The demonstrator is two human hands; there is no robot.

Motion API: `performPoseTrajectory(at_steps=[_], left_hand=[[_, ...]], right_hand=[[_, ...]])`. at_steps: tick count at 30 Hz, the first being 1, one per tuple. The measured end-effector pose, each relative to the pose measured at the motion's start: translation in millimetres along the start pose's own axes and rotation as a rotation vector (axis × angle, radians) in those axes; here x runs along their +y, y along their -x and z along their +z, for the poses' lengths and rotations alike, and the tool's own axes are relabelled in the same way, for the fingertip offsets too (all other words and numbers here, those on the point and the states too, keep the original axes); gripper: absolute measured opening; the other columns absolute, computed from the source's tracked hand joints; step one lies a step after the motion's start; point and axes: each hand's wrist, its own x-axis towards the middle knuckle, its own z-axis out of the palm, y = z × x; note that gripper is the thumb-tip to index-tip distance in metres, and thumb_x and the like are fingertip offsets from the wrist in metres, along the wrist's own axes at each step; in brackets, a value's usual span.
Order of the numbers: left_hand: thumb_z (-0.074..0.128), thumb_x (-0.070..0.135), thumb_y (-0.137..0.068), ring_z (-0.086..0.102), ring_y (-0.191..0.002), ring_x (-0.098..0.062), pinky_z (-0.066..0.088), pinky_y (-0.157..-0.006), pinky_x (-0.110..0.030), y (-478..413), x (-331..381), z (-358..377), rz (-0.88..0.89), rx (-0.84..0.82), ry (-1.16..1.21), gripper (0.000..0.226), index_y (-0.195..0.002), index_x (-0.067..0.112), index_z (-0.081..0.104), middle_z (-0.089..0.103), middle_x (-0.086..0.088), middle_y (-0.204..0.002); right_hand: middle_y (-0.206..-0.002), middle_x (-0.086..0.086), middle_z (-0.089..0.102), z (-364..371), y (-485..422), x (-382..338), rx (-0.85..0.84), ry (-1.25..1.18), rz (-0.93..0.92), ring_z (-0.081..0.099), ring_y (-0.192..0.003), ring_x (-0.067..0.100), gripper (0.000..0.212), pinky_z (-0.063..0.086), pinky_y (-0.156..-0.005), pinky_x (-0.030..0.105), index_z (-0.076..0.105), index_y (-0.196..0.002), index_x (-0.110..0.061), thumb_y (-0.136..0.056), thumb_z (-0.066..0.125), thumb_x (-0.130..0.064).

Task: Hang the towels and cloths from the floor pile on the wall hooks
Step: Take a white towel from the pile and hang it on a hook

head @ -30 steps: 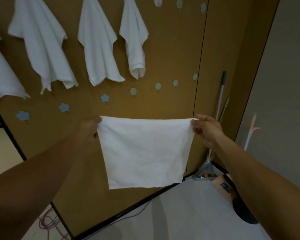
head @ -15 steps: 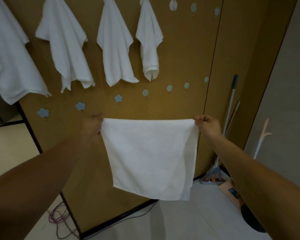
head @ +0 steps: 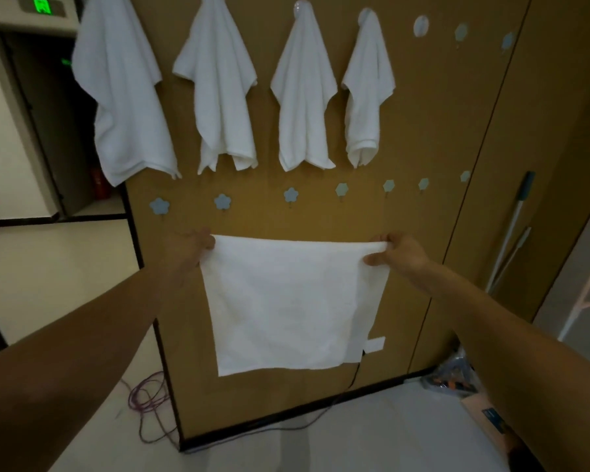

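Observation:
A square white cloth (head: 286, 301) hangs spread flat in front of the brown wall panel (head: 430, 131). My left hand (head: 193, 245) pinches its top left corner and my right hand (head: 397, 252) pinches its top right corner. Just above the cloth runs a row of small blue flower-shaped hooks (head: 290, 195), all bare. Higher up, several white towels (head: 302, 93) hang side by side from the upper hooks. To their right a round white hook (head: 420, 25) is bare. The floor pile is out of view.
A mop handle (head: 511, 229) leans on the panel at the right, with a white coat stand (head: 583, 301) beside it. Purple cable (head: 147, 400) lies coiled on the floor at the panel's lower left. A dark doorway (head: 55, 131) opens at the far left.
Both hands have kept their hold on the cloth's top corners. The view has tilted up and shifted left, so more of the hanging towels and the doorway show.

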Motion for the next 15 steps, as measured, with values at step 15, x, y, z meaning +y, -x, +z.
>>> performPoseTrajectory(at_steps=[15], left_hand=[[0.061, 0.017, -0.086, 0.054, -0.091, -0.033, 0.042, -0.080, -0.035, -9.0, -2.5, -137.5, 0.440, 0.153, -0.903, 0.021, -0.071, 0.003, 0.056, 0.057, -0.017, -0.087]], right_hand=[[-0.106, 0.007, 0.053, 150.7, -17.6, -81.4, -0.031, 0.459, -0.304, 0.056, -0.094, 0.025, 0.023, 0.044, -0.081, 0.032, 0.064, -0.090, -0.006, -0.089, 0.062, -0.029]])
